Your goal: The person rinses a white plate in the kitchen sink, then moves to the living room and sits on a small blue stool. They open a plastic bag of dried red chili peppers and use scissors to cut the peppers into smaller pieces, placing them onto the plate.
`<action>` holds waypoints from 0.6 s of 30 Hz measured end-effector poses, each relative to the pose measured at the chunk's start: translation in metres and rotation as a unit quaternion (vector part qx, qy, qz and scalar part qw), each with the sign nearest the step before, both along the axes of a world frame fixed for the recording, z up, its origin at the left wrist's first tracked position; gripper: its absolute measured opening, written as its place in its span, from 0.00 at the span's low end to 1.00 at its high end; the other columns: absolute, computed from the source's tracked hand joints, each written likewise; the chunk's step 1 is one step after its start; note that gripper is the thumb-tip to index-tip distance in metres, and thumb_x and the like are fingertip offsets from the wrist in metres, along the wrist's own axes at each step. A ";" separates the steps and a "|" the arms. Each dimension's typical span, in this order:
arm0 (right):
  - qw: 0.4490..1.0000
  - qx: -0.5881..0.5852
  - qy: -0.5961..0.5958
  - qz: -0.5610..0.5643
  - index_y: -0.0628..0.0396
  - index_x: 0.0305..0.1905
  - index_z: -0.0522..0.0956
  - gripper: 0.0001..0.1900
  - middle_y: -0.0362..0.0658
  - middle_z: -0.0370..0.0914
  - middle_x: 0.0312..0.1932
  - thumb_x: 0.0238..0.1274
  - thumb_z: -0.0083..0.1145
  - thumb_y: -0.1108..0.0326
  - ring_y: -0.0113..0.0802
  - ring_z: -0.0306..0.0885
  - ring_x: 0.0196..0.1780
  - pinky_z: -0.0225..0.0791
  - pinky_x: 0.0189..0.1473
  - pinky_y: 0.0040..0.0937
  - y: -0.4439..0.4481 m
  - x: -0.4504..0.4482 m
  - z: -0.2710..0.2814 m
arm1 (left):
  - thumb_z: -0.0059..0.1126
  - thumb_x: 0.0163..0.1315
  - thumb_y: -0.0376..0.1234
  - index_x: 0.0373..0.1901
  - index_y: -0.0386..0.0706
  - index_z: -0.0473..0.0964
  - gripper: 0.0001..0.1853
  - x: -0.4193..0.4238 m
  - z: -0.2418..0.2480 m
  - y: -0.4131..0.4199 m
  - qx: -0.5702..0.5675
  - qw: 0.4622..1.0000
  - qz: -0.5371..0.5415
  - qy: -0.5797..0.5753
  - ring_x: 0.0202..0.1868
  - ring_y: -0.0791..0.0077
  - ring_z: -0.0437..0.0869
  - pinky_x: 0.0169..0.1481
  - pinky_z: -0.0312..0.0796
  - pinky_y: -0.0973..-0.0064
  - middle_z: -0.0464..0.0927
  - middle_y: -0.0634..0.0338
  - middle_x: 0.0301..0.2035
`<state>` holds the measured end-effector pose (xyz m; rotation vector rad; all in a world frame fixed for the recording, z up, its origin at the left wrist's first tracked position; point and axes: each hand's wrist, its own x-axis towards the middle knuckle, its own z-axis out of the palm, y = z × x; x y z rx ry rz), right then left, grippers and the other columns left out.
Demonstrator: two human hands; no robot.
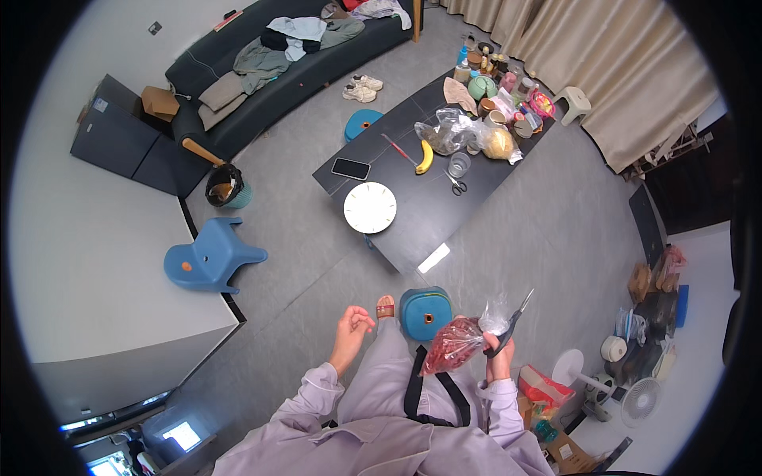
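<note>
My right hand [501, 358] grips the gathered neck of a clear plastic bag [453, 346] filled with small dark-red pieces; what they are I cannot tell. The same hand holds dark-handled scissors [511, 328], their blades pointing up and away from me. The bag hangs in front of my right thigh. My left hand [351, 332] is held out over the floor, its fingers loosely curled and nothing in it. Between my hands and the table stands a blue plastic stool [426, 314].
A dark table [417, 220] ahead bears a round white plate [370, 207], a phone [350, 169], a banana [425, 157], a cup [459, 165], second scissors [458, 187] and crowded jars. A blue child's chair [208, 257] and a bin [229, 190] stand left; a fan [640, 402] stands right.
</note>
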<state>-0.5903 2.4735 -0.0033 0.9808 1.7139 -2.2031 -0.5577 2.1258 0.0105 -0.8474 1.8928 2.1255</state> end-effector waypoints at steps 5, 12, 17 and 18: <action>1.000 0.019 0.013 -0.005 0.53 0.38 0.74 0.16 0.33 0.74 0.26 0.47 0.72 0.75 0.22 0.69 0.24 0.61 0.26 0.22 -0.013 -0.012 0.003 | 0.47 0.67 0.22 0.46 0.38 0.69 0.08 -0.010 0.006 0.006 0.017 1.000 0.022 -0.004 0.34 0.78 0.80 0.42 0.73 0.80 0.82 0.58 0.34; 0.997 0.051 0.043 -0.028 0.51 0.38 0.73 0.18 0.31 0.73 0.25 0.46 0.74 0.74 0.20 0.69 0.24 0.61 0.26 0.21 0.005 -0.027 -0.012 | 0.49 0.67 0.25 0.46 0.41 0.70 0.08 -0.030 -0.030 0.037 0.048 0.997 -0.002 0.052 0.33 0.79 0.82 0.40 0.71 0.80 0.83 0.60 0.34; 0.991 0.097 0.039 -0.078 0.51 0.44 0.76 0.20 0.30 0.74 0.29 0.46 0.73 0.75 0.18 0.67 0.27 0.59 0.28 0.20 -0.021 -0.038 -0.018 | 0.51 0.66 0.25 0.47 0.41 0.70 0.09 -0.057 -0.056 -0.003 0.063 0.997 -0.050 0.009 0.33 0.79 0.82 0.38 0.71 0.81 0.83 0.61 0.35; 0.988 0.096 0.063 -0.103 0.51 0.46 0.77 0.21 0.30 0.74 0.28 0.46 0.73 0.76 0.18 0.67 0.26 0.58 0.27 0.20 -0.034 -0.048 -0.020 | 0.52 0.67 0.26 0.47 0.41 0.70 0.09 -0.071 -0.062 -0.018 0.062 0.996 -0.065 0.002 0.33 0.79 0.82 0.38 0.71 0.81 0.83 0.61 0.35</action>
